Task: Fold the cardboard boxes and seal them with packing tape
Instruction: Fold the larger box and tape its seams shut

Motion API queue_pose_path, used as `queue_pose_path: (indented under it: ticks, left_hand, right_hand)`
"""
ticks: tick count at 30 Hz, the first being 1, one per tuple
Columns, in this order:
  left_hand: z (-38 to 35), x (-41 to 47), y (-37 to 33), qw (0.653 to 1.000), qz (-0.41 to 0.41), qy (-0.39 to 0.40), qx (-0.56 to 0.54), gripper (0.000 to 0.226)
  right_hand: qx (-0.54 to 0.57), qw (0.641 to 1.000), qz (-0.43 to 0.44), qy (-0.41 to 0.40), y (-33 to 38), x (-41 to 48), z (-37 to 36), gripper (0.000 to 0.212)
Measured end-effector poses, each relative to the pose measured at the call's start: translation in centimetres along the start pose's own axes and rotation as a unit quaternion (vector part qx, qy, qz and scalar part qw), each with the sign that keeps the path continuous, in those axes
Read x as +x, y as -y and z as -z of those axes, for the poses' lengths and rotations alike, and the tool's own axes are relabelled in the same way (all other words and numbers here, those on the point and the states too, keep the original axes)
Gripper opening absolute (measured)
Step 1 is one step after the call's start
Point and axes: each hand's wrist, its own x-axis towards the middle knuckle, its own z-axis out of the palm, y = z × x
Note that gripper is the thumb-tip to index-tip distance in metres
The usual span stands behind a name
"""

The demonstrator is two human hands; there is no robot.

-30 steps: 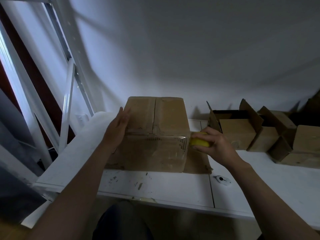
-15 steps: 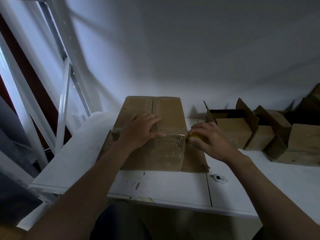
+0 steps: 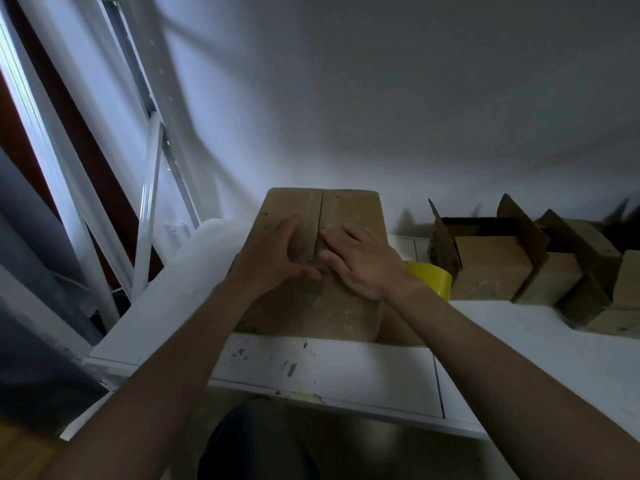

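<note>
Pressing down on top of the closed cardboard box (image 3: 349,209) at the left end of the table (image 3: 346,368). Laying the left hand (image 3: 277,258) flat just left of the centre seam, fingers straight and loose, grasping nothing. Laying the right hand (image 3: 363,265) flat just right of it, fingers likewise released, thumbs nearly meeting. No longer clutching the yellow tape roll (image 3: 433,278) as half a second ago, now leaving it sitting just right of the box, behind the right wrist.
</note>
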Motion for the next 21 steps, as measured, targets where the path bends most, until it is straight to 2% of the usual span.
queue_pose_path:
  ticks: [4, 7, 10, 13, 19, 21]
  left_hand:
    - [1.0, -0.1, 2.3, 0.998, 0.032, -0.011, 0.057, 0.132]
    - [1.0, -0.6, 3.9, 0.995, 0.063, -0.032, -0.075, 0.134]
    - [0.1, -1.5, 4.3, 0.97, 0.101, -0.079, -0.205, 0.123]
    - [-0.8, -2.1, 4.3, 0.951, 0.102, -0.114, -0.267, 0.118]
    - [-2.3, -3.8, 5.0, 0.941, 0.128, -0.137, -0.28, 0.106]
    - [-2.1, -4.1, 4.2, 0.944, 0.129, -0.155, -0.262, 0.079]
  right_hand:
    - [-0.04, 0.999, 0.001, 0.017, -0.2, 0.2, -0.4, 0.066]
    - [-0.038, 0.999, -0.004, 0.019, -0.3, 0.2, -0.3, 0.068]
    - [-0.034, 0.999, -0.005, 0.016, -0.2, 0.2, -0.4, 0.071]
    - [-0.03, 0.999, -0.01, 0.013, -0.1, 0.2, -0.3, 0.074]
    - [-0.052, 0.999, -0.014, 0.007, 0.2, 0.2, -0.7, 0.075]
    - [-0.062, 0.998, -0.013, 0.007, 0.2, 0.2, -0.8, 0.075]
